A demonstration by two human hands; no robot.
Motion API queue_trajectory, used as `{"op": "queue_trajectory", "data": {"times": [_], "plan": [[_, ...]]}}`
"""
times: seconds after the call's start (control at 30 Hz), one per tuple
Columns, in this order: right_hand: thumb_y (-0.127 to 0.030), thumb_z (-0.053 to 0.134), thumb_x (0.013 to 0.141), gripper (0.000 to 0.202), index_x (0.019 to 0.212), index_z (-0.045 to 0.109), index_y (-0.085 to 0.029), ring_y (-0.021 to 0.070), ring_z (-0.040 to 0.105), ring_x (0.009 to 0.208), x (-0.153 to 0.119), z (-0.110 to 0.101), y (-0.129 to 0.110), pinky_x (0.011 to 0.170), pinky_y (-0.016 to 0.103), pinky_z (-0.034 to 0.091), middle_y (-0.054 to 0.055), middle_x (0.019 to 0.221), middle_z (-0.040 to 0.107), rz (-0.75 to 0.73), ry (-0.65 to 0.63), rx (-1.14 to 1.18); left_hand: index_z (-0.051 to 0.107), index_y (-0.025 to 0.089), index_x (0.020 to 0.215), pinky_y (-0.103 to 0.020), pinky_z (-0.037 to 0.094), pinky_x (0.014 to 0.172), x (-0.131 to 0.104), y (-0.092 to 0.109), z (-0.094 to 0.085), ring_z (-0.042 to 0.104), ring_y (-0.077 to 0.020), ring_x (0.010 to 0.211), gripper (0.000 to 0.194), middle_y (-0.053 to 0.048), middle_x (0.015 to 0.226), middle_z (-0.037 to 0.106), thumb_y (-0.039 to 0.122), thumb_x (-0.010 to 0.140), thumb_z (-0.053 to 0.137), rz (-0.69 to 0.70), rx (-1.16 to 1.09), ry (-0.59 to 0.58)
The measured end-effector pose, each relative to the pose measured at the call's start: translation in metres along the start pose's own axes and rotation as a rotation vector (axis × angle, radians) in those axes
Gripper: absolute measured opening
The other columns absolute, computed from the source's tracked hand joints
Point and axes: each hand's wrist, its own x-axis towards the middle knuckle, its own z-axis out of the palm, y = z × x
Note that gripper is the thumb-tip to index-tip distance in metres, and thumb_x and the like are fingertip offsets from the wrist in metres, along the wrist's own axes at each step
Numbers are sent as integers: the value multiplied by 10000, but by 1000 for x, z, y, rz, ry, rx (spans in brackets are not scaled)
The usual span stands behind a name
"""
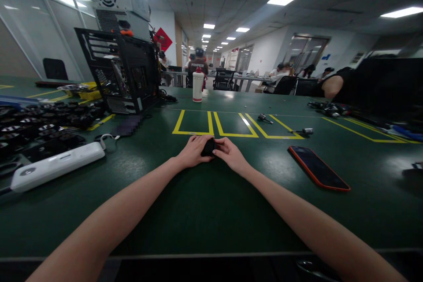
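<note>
A small black rounded object (208, 148) rests at the middle of the green table (211, 211); its exact kind is too dark to make out. My left hand (194, 150) is wrapped over its left side and top. From the right, my right hand (229, 153) pinches its edge between thumb and fingers. Just beyond the hands lie yellow tape frames (214, 134) on the tabletop. Two small metal parts with shafts, one (264, 118) inside the right tape frame and another (307, 131) at its corner, lie farther right.
An orange-cased phone (319, 167) lies to the right. On the left are a white power strip (59, 166), a heap of black parts (42, 119) and an open computer case (122, 70) with power supplies stacked on top. A white bottle (198, 86) stands at the back; people sit beyond.
</note>
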Motion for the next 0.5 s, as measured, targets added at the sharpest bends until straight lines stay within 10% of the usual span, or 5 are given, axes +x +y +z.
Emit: {"op": "queue_trajectory", "data": {"times": [0.5], "plan": [[-259,547,733,292,1012,499,-184,158,524,1009,4,-1,0,945,363,369,50,1041,559,37,6,-66,299,209,1182,-397,237,953,0,-1,0,423,-232,1089,603,-76,1160,473,362,677,592,4,-5,1]]}}
